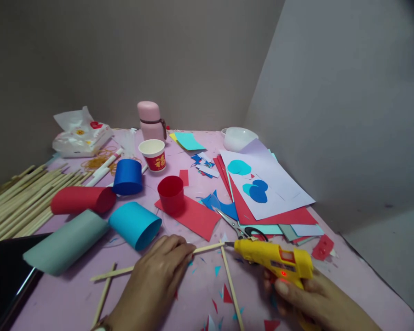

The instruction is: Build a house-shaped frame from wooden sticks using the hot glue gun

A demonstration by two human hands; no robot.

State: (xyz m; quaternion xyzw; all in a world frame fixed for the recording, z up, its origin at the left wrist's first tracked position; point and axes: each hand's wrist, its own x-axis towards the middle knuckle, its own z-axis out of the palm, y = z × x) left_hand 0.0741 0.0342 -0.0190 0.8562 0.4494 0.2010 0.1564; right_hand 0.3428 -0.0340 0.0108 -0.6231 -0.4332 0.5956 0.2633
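My right hand (308,292) grips a yellow glue gun (262,253) by its handle; a red light glows on its side. Its dark nozzle points left and meets the spot where two wooden sticks cross. My left hand (158,273) is closed over the crosswise stick (209,248), whose ends show on both sides of the hand. Under the nozzle, a second stick (232,287) runs down toward me. A third stick (104,293) crosses the far left end. Behind the glue gun lie scissors (239,227) with black handles, partly hidden.
Paper tubes in blue (127,177), red (79,200), grey (65,243) and light blue (134,225) lie left. A bundle of wooden sticks (24,197) lies beyond. A paper cup (152,155) and pink flask (150,119) stand behind. Paper sheets (276,184) are stacked right.
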